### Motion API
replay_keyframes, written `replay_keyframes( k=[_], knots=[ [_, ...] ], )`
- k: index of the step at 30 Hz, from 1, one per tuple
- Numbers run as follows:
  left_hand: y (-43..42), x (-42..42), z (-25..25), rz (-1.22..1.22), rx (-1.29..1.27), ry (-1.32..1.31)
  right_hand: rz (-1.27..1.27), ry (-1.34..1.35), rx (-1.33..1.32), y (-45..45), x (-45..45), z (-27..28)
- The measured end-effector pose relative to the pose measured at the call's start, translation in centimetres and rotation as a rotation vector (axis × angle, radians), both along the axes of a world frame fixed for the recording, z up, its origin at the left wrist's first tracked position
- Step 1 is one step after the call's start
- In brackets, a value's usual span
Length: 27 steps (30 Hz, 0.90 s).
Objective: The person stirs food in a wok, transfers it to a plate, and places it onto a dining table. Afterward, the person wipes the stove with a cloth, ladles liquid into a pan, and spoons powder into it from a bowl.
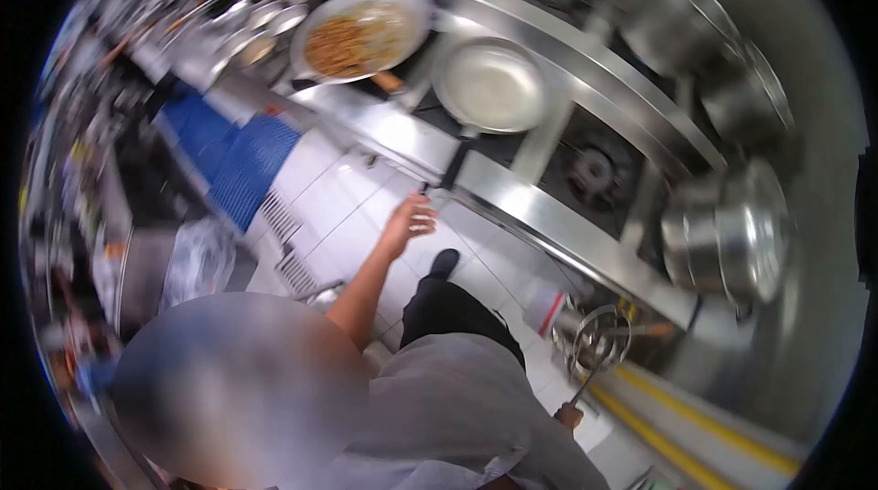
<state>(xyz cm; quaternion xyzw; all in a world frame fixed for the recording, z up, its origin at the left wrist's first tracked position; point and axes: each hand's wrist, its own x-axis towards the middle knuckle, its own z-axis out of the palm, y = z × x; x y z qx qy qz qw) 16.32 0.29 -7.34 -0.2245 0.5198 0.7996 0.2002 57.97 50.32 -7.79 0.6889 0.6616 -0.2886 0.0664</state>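
Note:
My left hand [407, 225] is stretched out over the tiled floor, with its fingers apart and slightly curled and nothing in them. Just beyond its fingertips is the dark handle [455, 164] of a frying pan [491, 85], which sits on the stove with only a pale sheen inside; I see a gap between hand and handle. Low on the right, my right hand [569, 414] is closed around the thin handle of a long-handled metal strainer [601, 340]. Its round rim is toward the stove front, and its bowl is hard to make out against the metalware behind it.
A large wok [366, 33] with brown food and oil stands left of the pan. A bare burner [593, 170] and large steel pots [727, 234] lie to the right. Below are a blue mat [240, 170] and yellow-striped edging [695, 435]. A blurred oval covers the lower left.

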Motion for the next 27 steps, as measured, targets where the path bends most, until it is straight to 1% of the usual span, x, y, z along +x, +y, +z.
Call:
replay_keyframes(
  k=[1,3,4,5,7,8,9,11,12,13,14,15,16,17,18,19,20,21,22,23,24,25,26,27],
  knots=[
    [-0.2,2.4,0.2,0.004,-0.058,-0.020,-0.004,0.264,-0.209,3.4,0.4,-1.4],
    [0.3,8.2,-0.5,0.080,-0.144,-0.004,0.281,0.056,-0.393,9.6,-1.9,-3.9],
    [0.5,10.8,-1.0,0.097,-0.221,-0.030,0.391,-0.026,-0.447,10.6,-5.0,-5.0],
    [1.2,13.5,-0.1,0.173,-0.296,-0.042,0.488,-0.077,-0.496,11.3,-7.9,-6.2],
    [1.5,18.7,1.5,0.223,-0.540,0.113,0.659,-0.163,-0.574,10.6,-13.5,-7.7],
    [2.3,22.0,2.7,0.288,-0.682,0.145,0.763,-0.184,-0.610,9.9,-16.6,-8.8],
    [2.3,24.1,4.8,0.318,-0.814,0.172,0.851,-0.213,-0.630,8.6,-19.2,-9.4],
    [1.5,29.1,12.0,0.376,-0.854,0.183,1.035,-0.273,-0.665,5.6,-24.1,-10.1],
    [0.6,31.4,13.3,0.459,-1.011,0.245,1.129,-0.304,-0.669,4.2,-26.2,-10.2],
    [-0.7,33.8,15.9,0.540,-1.123,0.293,1.222,-0.328,-0.662,2.9,-28.0,-10.3],
    [-1.9,36.1,18.3,0.598,-1.216,0.220,1.297,-0.342,-0.669,2.0,-29.6,-10.3],
    [-3.3,39.7,18.6,0.823,-1.399,0.264,1.373,-0.334,-0.667,0.8,-30.5,-9.7],
    [-3.8,42.0,22.5,0.964,-1.411,0.208,1.448,-0.369,-0.671,0.2,-31.0,-9.5],
    [-5.3,44.5,23.8,1.099,-1.507,0.218,1.555,-0.406,-0.661,-0.4,-31.9,-9.8],
    [-5.6,46.9,26.0,1.101,-1.641,0.212,1.766,-0.477,-0.646,-0.9,-32.8,-10.4],
    [-6.0,49.6,25.8,1.175,-1.756,0.214,2.305,-0.543,-0.525,-2.0,-33.0,-10.8],
    [-6.7,51.6,25.7,1.269,-1.665,0.331,2.945,-0.470,-0.191,-4.1,-32.9,-10.4],
    [-6.6,54.5,25.3,1.364,-1.686,0.222,3.162,-0.350,0.002,-7.0,-33.1,-10.1],
    [-7.7,57.8,23.1,1.507,-1.606,0.257,3.095,-0.307,0.015,-11.2,-33.5,-8.9],
    [-7.6,59.1,23.6,1.460,-1.767,0.032,2.531,-0.331,-0.434,-15.4,-35.7,-9.3],
    [-6.7,58.4,23.7,1.541,-1.756,0.059,2.526,-0.204,-0.396,-22.0,-37.0,-2.3],
    [-5.8,57.2,23.9,1.525,-1.757,-0.008,2.453,-0.024,-0.423,-25.8,-37.9,0.6],
    [-5.5,56.7,23.3,1.471,-1.758,-0.187,2.349,0.117,-0.584,-29.6,-38.9,5.6],
    [-5.1,55.8,22.5,1.439,-1.716,-0.215,2.309,0.320,-0.597,-31.9,-39.9,8.3]
  ],
)
